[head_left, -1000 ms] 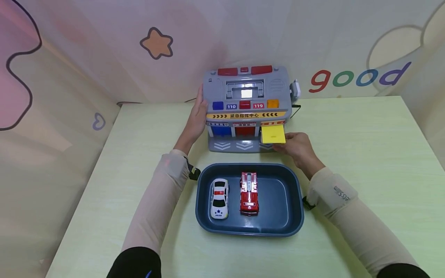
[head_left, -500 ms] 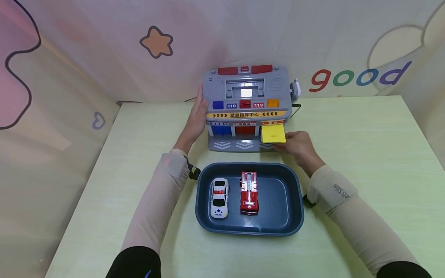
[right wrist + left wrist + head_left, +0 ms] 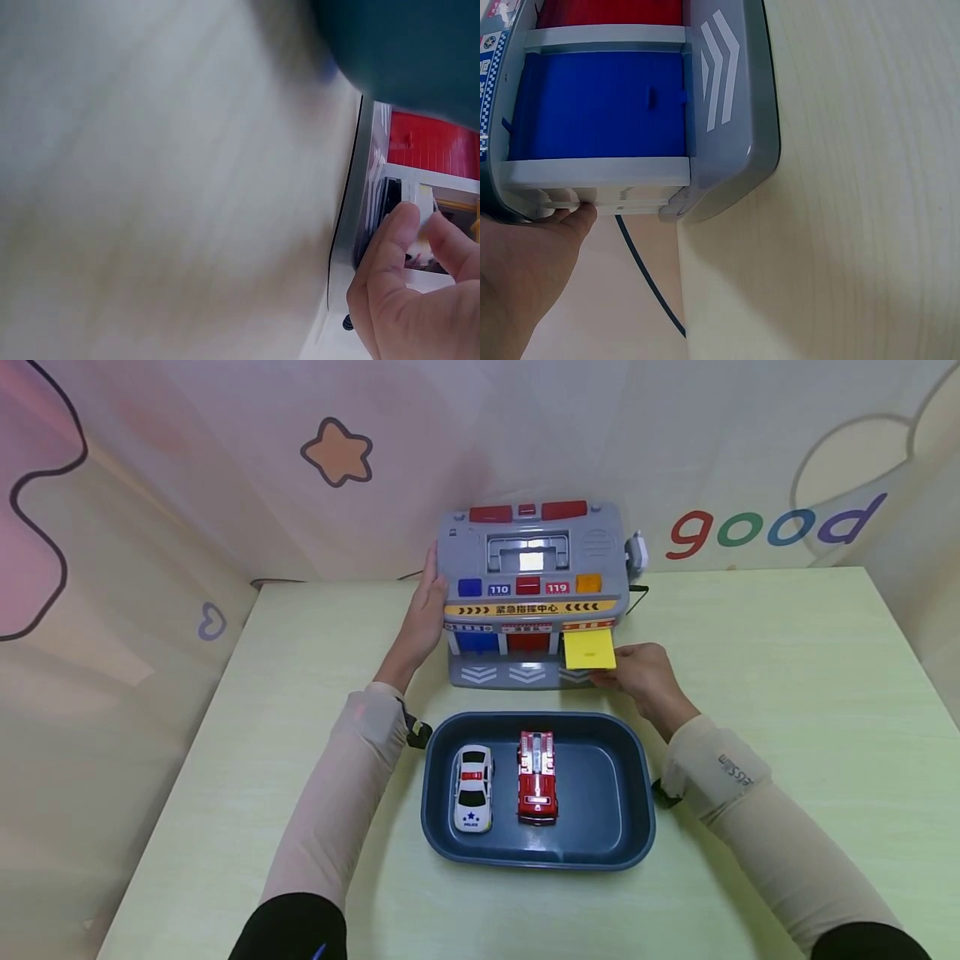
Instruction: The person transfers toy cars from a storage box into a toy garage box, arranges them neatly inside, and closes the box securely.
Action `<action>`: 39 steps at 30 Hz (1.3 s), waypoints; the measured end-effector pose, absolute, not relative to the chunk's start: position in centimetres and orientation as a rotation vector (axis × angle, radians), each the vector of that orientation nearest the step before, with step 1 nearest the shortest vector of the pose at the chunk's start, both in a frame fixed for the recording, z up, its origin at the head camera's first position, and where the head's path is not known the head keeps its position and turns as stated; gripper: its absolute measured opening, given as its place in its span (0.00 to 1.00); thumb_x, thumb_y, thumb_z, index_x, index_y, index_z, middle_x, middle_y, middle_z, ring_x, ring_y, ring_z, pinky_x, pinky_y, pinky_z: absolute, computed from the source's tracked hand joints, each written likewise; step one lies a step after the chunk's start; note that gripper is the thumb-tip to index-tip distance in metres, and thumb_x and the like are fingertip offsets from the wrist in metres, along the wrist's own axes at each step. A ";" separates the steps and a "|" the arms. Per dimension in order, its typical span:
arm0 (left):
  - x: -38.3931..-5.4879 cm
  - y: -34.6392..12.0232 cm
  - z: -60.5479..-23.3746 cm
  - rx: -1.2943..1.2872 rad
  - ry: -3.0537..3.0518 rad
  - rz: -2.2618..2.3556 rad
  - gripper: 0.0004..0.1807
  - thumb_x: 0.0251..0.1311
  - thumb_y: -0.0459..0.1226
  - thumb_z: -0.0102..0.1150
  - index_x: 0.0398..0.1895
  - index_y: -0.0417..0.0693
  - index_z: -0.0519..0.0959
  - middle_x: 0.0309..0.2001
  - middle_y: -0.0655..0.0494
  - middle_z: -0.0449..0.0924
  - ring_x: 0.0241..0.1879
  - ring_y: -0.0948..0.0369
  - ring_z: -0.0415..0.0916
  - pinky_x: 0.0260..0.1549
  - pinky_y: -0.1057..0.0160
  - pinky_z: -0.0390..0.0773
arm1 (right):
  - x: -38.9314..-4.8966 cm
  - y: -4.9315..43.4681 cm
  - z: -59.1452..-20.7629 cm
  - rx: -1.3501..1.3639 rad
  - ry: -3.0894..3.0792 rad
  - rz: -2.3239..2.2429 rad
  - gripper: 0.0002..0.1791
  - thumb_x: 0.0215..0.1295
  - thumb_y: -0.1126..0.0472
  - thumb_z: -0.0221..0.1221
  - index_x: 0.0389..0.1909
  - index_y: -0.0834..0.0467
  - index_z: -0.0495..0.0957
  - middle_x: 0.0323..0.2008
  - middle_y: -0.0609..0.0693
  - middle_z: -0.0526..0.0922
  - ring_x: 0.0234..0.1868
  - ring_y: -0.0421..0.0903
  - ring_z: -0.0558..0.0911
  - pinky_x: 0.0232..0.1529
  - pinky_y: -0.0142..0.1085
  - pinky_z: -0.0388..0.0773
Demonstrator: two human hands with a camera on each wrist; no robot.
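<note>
A grey toy emergency station [image 3: 534, 610] stands at the back of the table, its yellow door [image 3: 590, 650] raised at the right bay. My left hand [image 3: 422, 625] rests against the station's left side, beside the lowered blue door [image 3: 604, 105]. At the right bay, my right hand [image 3: 643, 681] has its fingertips under the yellow door. In the right wrist view, that hand's thumb and fingers [image 3: 405, 217] pinch a small white toy vehicle [image 3: 421, 196] at the bay opening; most of it is hidden. The red door [image 3: 431, 142] is down.
In front of the station, a dark blue tray [image 3: 600, 860] holds a white toy police car [image 3: 472, 789] and a red toy fire truck [image 3: 537, 778]. A white handset [image 3: 637, 554] hangs on the station's right side. A printed curtain backs the pale green table [image 3: 787, 693].
</note>
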State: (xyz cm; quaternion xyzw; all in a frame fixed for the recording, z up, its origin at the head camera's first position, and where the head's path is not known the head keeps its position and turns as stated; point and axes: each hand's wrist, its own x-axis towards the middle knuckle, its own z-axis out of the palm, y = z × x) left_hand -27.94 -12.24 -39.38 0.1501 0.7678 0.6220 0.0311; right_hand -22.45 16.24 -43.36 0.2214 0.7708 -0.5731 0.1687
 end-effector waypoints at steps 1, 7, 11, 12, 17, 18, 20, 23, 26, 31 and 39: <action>-27.9 -12.2 -39.4 0.458 2.369 1.914 0.32 0.81 0.43 0.26 0.81 0.58 0.31 0.81 0.66 0.31 0.79 0.69 0.28 0.76 0.61 0.35 | -22.5 16.2 -43.4 0.632 2.190 -1.633 0.25 0.77 0.66 0.51 0.71 0.68 0.65 0.63 0.63 0.76 0.53 0.54 0.83 0.54 0.39 0.81; -27.7 -12.2 -39.2 0.451 2.370 1.913 0.32 0.81 0.43 0.26 0.82 0.57 0.32 0.81 0.66 0.32 0.79 0.68 0.29 0.76 0.60 0.36 | -22.6 16.2 -43.5 0.641 2.197 -1.648 0.24 0.77 0.66 0.51 0.70 0.68 0.65 0.62 0.63 0.77 0.46 0.49 0.84 0.49 0.36 0.83; -27.8 -12.2 -39.2 0.468 2.371 1.916 0.32 0.81 0.43 0.27 0.82 0.56 0.32 0.82 0.66 0.32 0.79 0.68 0.29 0.77 0.60 0.36 | -22.6 16.2 -43.4 0.636 2.209 -1.647 0.24 0.76 0.65 0.52 0.70 0.68 0.66 0.60 0.64 0.78 0.39 0.45 0.84 0.46 0.33 0.84; -27.8 -12.2 -39.2 0.470 2.373 1.916 0.32 0.81 0.43 0.27 0.82 0.56 0.32 0.82 0.65 0.32 0.79 0.68 0.29 0.77 0.60 0.36 | -22.7 16.1 -43.4 0.635 2.212 -1.645 0.24 0.76 0.65 0.52 0.69 0.68 0.67 0.60 0.64 0.78 0.37 0.44 0.84 0.45 0.33 0.84; -27.8 -12.3 -39.2 0.461 2.376 1.915 0.32 0.81 0.44 0.27 0.82 0.58 0.32 0.81 0.66 0.32 0.79 0.69 0.29 0.76 0.61 0.36 | -22.7 16.1 -43.4 0.641 2.224 -1.625 0.23 0.76 0.65 0.51 0.69 0.69 0.68 0.56 0.64 0.80 0.34 0.43 0.83 0.43 0.32 0.84; -27.8 -12.3 -39.3 0.456 2.375 1.914 0.32 0.81 0.44 0.27 0.82 0.58 0.32 0.81 0.66 0.32 0.79 0.69 0.29 0.76 0.61 0.36 | -22.8 16.2 -43.4 0.645 2.227 -1.619 0.23 0.77 0.65 0.51 0.69 0.69 0.68 0.56 0.63 0.80 0.33 0.42 0.83 0.43 0.32 0.84; -27.9 -12.3 -39.3 0.455 2.370 1.919 0.32 0.81 0.44 0.27 0.82 0.58 0.32 0.81 0.66 0.32 0.79 0.69 0.29 0.76 0.61 0.36 | -22.8 16.2 -43.4 0.656 2.228 -1.615 0.23 0.77 0.64 0.51 0.68 0.68 0.68 0.55 0.63 0.80 0.32 0.42 0.83 0.42 0.31 0.84; -27.9 -12.3 -39.4 0.459 2.361 1.928 0.32 0.81 0.44 0.27 0.82 0.59 0.32 0.81 0.67 0.32 0.79 0.69 0.29 0.76 0.61 0.36 | -22.8 16.2 -43.5 0.669 2.221 -1.615 0.23 0.77 0.63 0.50 0.68 0.69 0.69 0.53 0.63 0.80 0.30 0.41 0.83 0.41 0.31 0.84; -27.8 -12.2 -39.5 0.461 2.355 1.929 0.32 0.81 0.44 0.27 0.82 0.59 0.32 0.81 0.67 0.33 0.79 0.69 0.29 0.76 0.61 0.37 | -22.8 16.3 -43.6 0.679 2.208 -1.620 0.23 0.78 0.62 0.50 0.68 0.68 0.70 0.51 0.62 0.81 0.28 0.41 0.83 0.40 0.31 0.84; -27.9 -12.2 -39.5 0.458 2.362 1.927 0.32 0.81 0.43 0.26 0.82 0.58 0.32 0.81 0.66 0.32 0.79 0.69 0.29 0.76 0.62 0.36 | -22.8 16.5 -43.7 0.646 2.201 -1.677 0.22 0.77 0.62 0.50 0.64 0.70 0.73 0.39 0.57 0.82 0.24 0.40 0.81 0.36 0.30 0.84; -27.9 -12.2 -39.4 0.432 2.372 1.915 0.32 0.81 0.44 0.27 0.82 0.59 0.32 0.81 0.68 0.32 0.79 0.69 0.29 0.76 0.61 0.36 | -23.0 16.7 -43.7 0.639 2.169 -1.720 0.21 0.76 0.64 0.50 0.62 0.73 0.73 0.24 0.47 0.80 0.21 0.38 0.80 0.32 0.29 0.83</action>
